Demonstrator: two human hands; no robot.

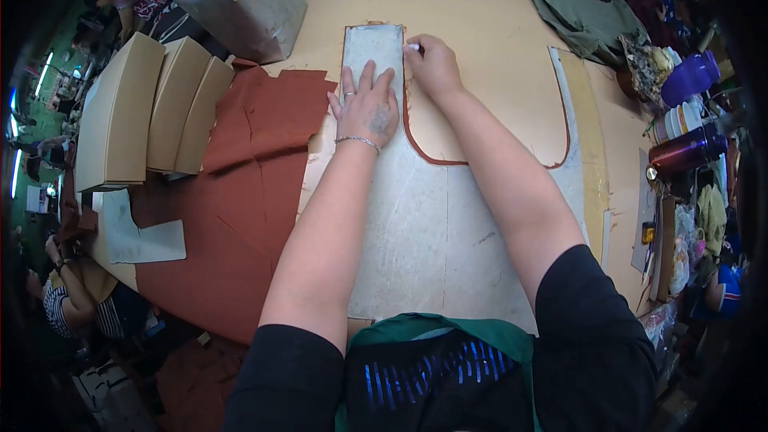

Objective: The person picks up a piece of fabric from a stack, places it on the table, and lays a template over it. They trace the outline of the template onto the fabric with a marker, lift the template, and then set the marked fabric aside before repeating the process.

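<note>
A large grey pattern piece (416,224) lies on the tan table, with narrow rust-coloured fabric edges showing along its curved cut-out. My left hand (369,106) is spread flat on the pattern's upper strip, fingers apart, a ring and a bracelet on it. Just right of that strip, near its top, my right hand (433,70) pinches a small white piece (414,47) against the strip's edge. What the white piece is I cannot make out for certain. Rust-coloured fabric (232,232) spreads out to the left of the pattern.
Curved tan card boxes (120,116) and a metal container (244,8) stand at the upper left. A small white template (152,240) lies on the fabric. Dark green cloth (560,12), a purple container (690,78) and a dark bottle (688,152) are on the right. People are at the left edge.
</note>
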